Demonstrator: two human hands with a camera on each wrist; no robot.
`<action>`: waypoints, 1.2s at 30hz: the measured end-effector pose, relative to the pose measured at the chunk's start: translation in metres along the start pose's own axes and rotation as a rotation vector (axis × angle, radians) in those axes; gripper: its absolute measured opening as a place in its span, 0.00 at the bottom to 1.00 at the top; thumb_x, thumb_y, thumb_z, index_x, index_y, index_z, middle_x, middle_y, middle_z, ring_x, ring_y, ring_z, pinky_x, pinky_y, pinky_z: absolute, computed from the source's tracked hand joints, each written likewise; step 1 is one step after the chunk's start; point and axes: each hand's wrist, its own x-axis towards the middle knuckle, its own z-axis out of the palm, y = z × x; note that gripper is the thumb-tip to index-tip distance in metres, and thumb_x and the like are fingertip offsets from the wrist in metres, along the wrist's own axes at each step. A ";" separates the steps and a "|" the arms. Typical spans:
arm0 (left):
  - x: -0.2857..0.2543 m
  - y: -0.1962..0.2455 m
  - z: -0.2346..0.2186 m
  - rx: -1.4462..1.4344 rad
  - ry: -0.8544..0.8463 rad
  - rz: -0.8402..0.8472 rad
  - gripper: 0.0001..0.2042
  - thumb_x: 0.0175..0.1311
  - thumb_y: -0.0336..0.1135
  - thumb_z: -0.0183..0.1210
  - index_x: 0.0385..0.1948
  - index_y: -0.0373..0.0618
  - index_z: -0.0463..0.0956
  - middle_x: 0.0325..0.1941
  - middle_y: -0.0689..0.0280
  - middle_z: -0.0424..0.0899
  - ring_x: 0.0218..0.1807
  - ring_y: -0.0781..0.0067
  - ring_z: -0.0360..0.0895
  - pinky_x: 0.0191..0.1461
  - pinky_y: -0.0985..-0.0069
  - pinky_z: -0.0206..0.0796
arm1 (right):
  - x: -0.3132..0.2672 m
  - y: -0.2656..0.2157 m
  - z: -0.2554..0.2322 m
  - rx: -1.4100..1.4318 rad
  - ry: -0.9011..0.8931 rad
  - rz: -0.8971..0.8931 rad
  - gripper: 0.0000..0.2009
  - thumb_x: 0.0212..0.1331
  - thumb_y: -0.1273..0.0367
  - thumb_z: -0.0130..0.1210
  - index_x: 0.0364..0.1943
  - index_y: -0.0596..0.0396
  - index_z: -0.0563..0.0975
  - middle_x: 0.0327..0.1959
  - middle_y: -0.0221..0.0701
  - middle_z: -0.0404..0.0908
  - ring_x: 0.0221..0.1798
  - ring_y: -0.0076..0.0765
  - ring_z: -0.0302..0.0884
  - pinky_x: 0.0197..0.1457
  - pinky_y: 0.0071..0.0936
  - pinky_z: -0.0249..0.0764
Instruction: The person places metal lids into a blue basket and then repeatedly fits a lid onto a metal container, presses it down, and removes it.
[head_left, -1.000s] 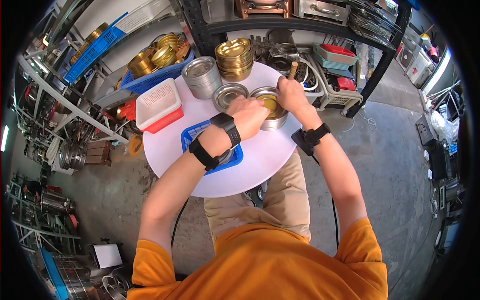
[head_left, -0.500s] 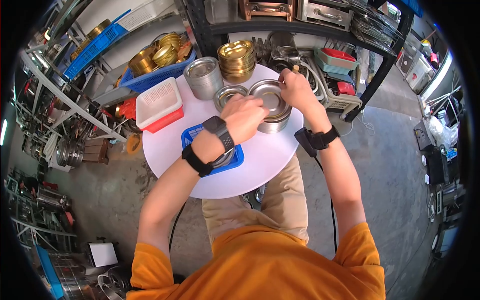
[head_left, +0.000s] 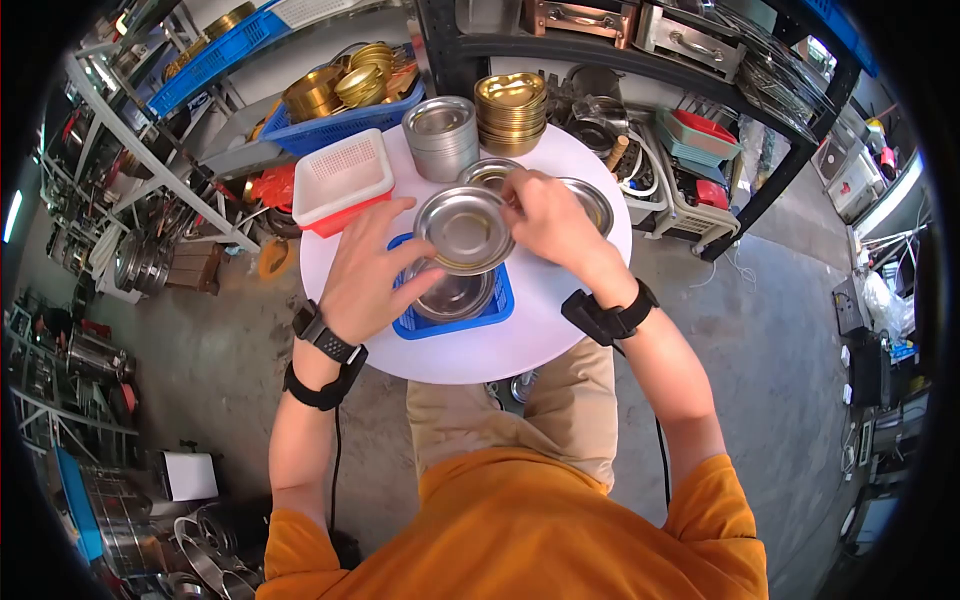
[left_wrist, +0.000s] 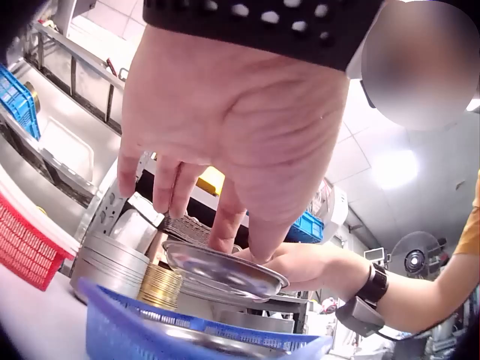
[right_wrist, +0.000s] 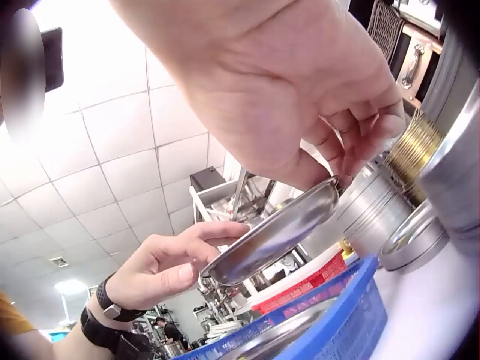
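Note:
My right hand (head_left: pixel 555 220) pinches the near-right rim of a shallow round steel dish (head_left: pixel 465 228), holding it raised over the blue basket (head_left: pixel 455 328). In the right wrist view the dish (right_wrist: pixel 277 232) is tilted, its rim under my thumb and fingers. My left hand (head_left: pixel 370 275) is spread at the dish's left side, thumb and index fingertips right at the rim. Inside the basket lies another steel dish (head_left: pixel 458 300). A stack of steel dishes (head_left: pixel 592 205) is partly hidden behind my right hand. One more steel dish (head_left: pixel 488 171) shows behind the raised one.
At the back of the round white table (head_left: pixel 550 320) stand a tall stack of silver tins (head_left: pixel 440 140) and a stack of gold heart-shaped tins (head_left: pixel 511 115). A white basket over a red one (head_left: pixel 343 180) sits at the left. Metal shelving (head_left: pixel 620 65) borders the table behind.
My right hand has lifted the steel dish from the right-hand stack and brought it left over the blue basket. My left hand has moved left from the dishes, and its fingers have spread.

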 end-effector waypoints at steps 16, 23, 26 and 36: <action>-0.057 -0.010 0.034 -0.113 -0.051 -0.170 0.11 0.64 0.40 0.69 0.39 0.43 0.88 0.67 0.51 0.76 0.69 0.46 0.72 0.72 0.56 0.63 | -0.035 -0.014 0.050 -0.129 -0.078 -0.087 0.18 0.53 0.75 0.65 0.50 0.56 0.82 0.48 0.49 0.78 0.45 0.62 0.85 0.46 0.51 0.84; -0.047 -0.006 0.032 -0.103 -0.062 -0.135 0.10 0.65 0.39 0.68 0.40 0.43 0.86 0.65 0.51 0.77 0.68 0.46 0.72 0.70 0.56 0.64 | -0.036 -0.015 0.041 -0.127 -0.099 -0.110 0.14 0.59 0.71 0.65 0.50 0.54 0.83 0.47 0.48 0.80 0.46 0.60 0.85 0.46 0.50 0.83; -0.026 0.002 0.026 -0.102 -0.070 -0.079 0.12 0.65 0.40 0.67 0.44 0.44 0.85 0.64 0.52 0.78 0.65 0.47 0.74 0.68 0.57 0.65 | -0.026 -0.010 0.019 -0.014 0.020 -0.059 0.11 0.66 0.67 0.61 0.49 0.54 0.83 0.43 0.47 0.85 0.44 0.59 0.85 0.48 0.52 0.81; 0.088 0.052 0.045 -0.097 -0.201 0.261 0.12 0.65 0.39 0.67 0.44 0.42 0.84 0.47 0.59 0.84 0.53 0.53 0.82 0.57 0.58 0.73 | -0.002 0.085 -0.046 -0.262 0.264 0.083 0.08 0.60 0.69 0.65 0.40 0.56 0.86 0.39 0.46 0.85 0.42 0.56 0.86 0.48 0.47 0.83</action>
